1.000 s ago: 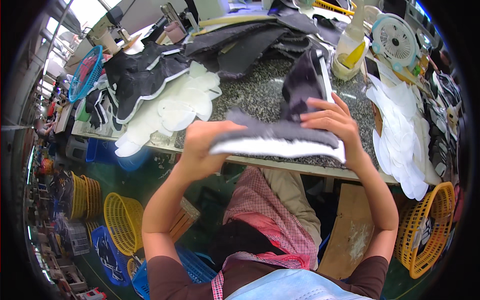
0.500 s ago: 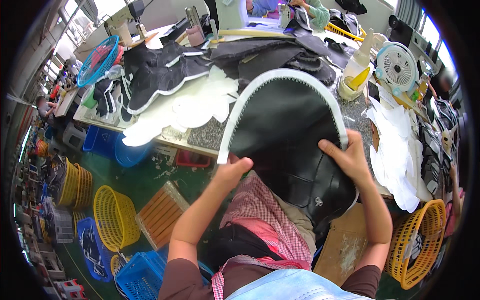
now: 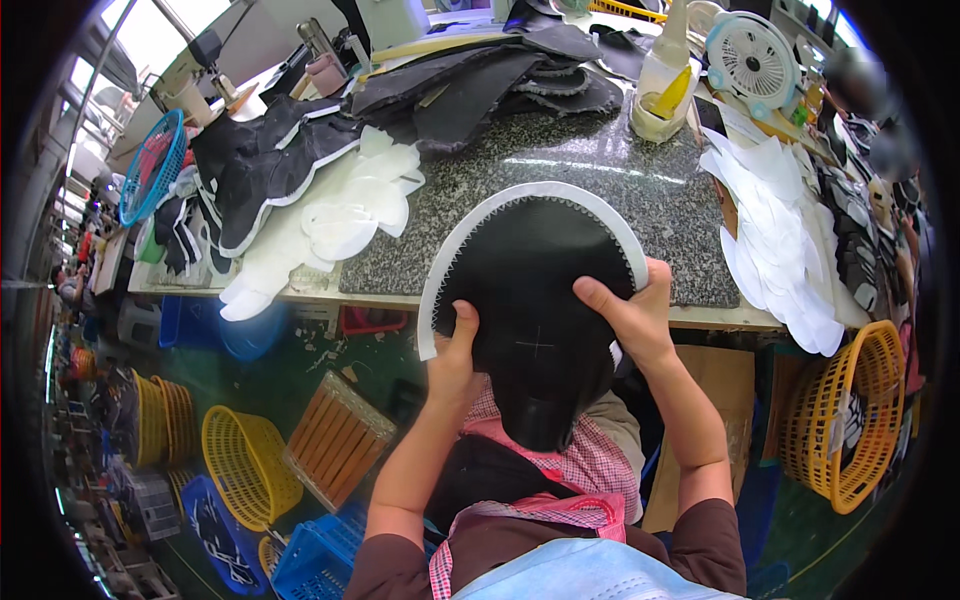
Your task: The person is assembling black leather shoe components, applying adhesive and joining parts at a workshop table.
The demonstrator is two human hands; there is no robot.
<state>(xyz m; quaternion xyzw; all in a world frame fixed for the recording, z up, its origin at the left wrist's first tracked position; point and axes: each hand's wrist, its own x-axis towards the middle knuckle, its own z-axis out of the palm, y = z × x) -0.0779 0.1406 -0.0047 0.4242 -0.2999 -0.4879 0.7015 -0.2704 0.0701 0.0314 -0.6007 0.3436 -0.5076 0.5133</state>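
The black piece [image 3: 530,270] now shows its cross mark [image 3: 535,344], leaving that face open to view; left hand [image 3: 453,362] and right hand [image 3: 640,318], half closed, grip its sides.

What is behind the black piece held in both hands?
Around the black piece, the speckled slab shows beyond and the checked apron below. The middle of the slab's near edge is covered and unseen.

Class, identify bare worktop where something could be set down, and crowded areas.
The speckled slab is bare between the left white pieces, dark sheets and right white pieces, beyond the held black piece. The back and both sides are crowded.
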